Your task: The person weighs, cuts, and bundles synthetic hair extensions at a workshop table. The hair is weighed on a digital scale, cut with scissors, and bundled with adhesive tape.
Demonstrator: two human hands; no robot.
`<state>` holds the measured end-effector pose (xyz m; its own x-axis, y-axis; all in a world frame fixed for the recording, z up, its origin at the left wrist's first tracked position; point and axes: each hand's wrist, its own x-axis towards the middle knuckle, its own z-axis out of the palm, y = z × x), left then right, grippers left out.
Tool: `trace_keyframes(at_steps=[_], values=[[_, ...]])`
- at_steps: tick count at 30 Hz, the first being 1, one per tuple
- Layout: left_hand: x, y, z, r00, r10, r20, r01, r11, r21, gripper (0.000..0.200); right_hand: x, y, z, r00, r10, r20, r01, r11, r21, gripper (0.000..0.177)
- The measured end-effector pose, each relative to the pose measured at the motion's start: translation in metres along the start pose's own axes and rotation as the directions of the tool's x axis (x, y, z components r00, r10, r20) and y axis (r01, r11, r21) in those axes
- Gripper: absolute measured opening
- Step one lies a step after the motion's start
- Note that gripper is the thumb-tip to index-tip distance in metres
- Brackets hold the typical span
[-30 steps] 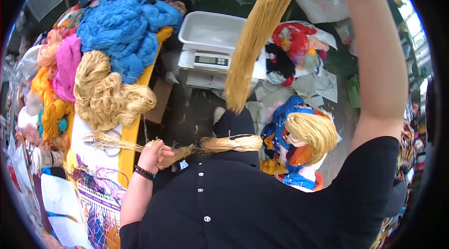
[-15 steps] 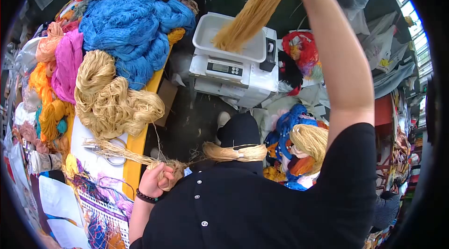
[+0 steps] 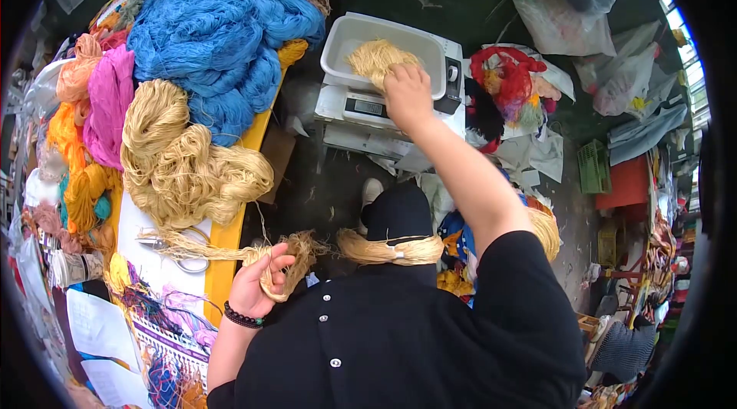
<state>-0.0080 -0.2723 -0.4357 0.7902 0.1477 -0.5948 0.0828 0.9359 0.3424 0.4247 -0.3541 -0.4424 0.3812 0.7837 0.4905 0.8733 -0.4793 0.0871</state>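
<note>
My left hand (image 3: pixel 257 286) has its fingers loosely curled around tan thread (image 3: pixel 303 255), near the yellow table edge. Strands run from it across to scissors (image 3: pixel 188 251) on the white surface. My right hand (image 3: pixel 407 94) reaches forward to a white tray (image 3: pixel 338 63) on a digital scale (image 3: pixel 365 107). Its fingers close over a bunched golden-tan skein (image 3: pixel 378 58) lying in that tray; the fingertips are partly hidden. Across my leg rests a tied tan skein (image 3: pixel 361 248) with a white band around its middle.
Large blue yarn (image 3: pixel 207 33) and beige yarn (image 3: pixel 180 163) heaps cover the table at left, beside magenta yarn (image 3: pixel 111 109). Red yarn (image 3: pixel 507 75) lies right of the scale. Plastic bags (image 3: pixel 564 9) and a green basket (image 3: pixel 593 167) stand farther right.
My right hand has come down from high above the scale, and the skein that hung from it now lies bunched in the tray. My left hand has loosened its fingers slightly around the thread.
</note>
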Motion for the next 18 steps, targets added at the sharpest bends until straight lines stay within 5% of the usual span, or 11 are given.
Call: trace_keyframes(at_steps=[4, 6, 8, 10, 11, 12, 13, 14, 15, 16, 18], values=[[0.004, -0.004, 0.006, 0.998, 0.055, 0.040, -0.053, 0.998, -0.039, 0.034, -0.030, -0.031, -0.031, 0.967, 0.219, -0.129, -0.206, 0.973, 0.107, 0.045], [0.005, -0.006, 0.013, 0.993, 0.115, 0.027, -0.115, 0.993, 0.007, 0.033, -0.048, -0.053, -0.056, 0.925, 0.366, -0.101, -0.322, 0.898, 0.299, 0.041], [0.002, -0.007, 0.026, 0.979, 0.203, -0.019, -0.200, 0.974, 0.103, 0.032, -0.071, -0.085, -0.078, 0.927, 0.374, 0.026, -0.307, 0.717, 0.626, 0.016], [0.000, -0.009, 0.038, 0.966, 0.260, 0.000, -0.257, 0.954, 0.155, 0.034, -0.096, -0.129, -0.112, 0.865, 0.117, 0.488, -0.501, 0.243, 0.831, 0.021], [-0.001, -0.009, 0.044, 0.962, 0.265, 0.060, -0.271, 0.951, 0.151, 0.036, -0.107, -0.151, -0.120, 0.765, -0.103, 0.636, -0.643, -0.067, 0.763, 0.028], [-0.002, -0.010, 0.048, 0.955, 0.270, 0.121, -0.286, 0.947, 0.144, 0.037, -0.119, -0.166, -0.120, 0.731, -0.228, 0.643, -0.659, 0.010, 0.752, 0.042], [-0.001, -0.014, 0.051, 0.945, 0.265, 0.192, -0.286, 0.954, 0.087, 0.038, -0.131, -0.181, -0.118, 0.633, -0.365, 0.683, -0.758, -0.111, 0.643, 0.056], [-0.002, -0.017, 0.055, 0.937, 0.226, 0.266, -0.247, 0.968, 0.048, 0.038, -0.136, -0.191, -0.120, 0.692, -0.484, 0.535, -0.712, -0.339, 0.615, 0.063], [-0.004, -0.020, 0.057, 0.920, 0.193, 0.340, -0.210, 0.978, 0.011, 0.038, -0.144, -0.200, -0.123, 0.650, -0.491, 0.581, -0.760, -0.425, 0.492, 0.065], [0.000, -0.024, 0.055, 0.891, 0.156, 0.426, -0.185, 0.982, 0.029, 0.037, -0.150, -0.206, -0.124, 0.604, -0.504, 0.617, -0.786, -0.502, 0.360, 0.067], [-0.009, -0.031, 0.057, 0.938, 0.054, 0.341, -0.105, 0.985, 0.134, 0.037, -0.159, -0.205, -0.115, 0.607, -0.696, 0.384, -0.670, -0.708, -0.223, 0.069]])
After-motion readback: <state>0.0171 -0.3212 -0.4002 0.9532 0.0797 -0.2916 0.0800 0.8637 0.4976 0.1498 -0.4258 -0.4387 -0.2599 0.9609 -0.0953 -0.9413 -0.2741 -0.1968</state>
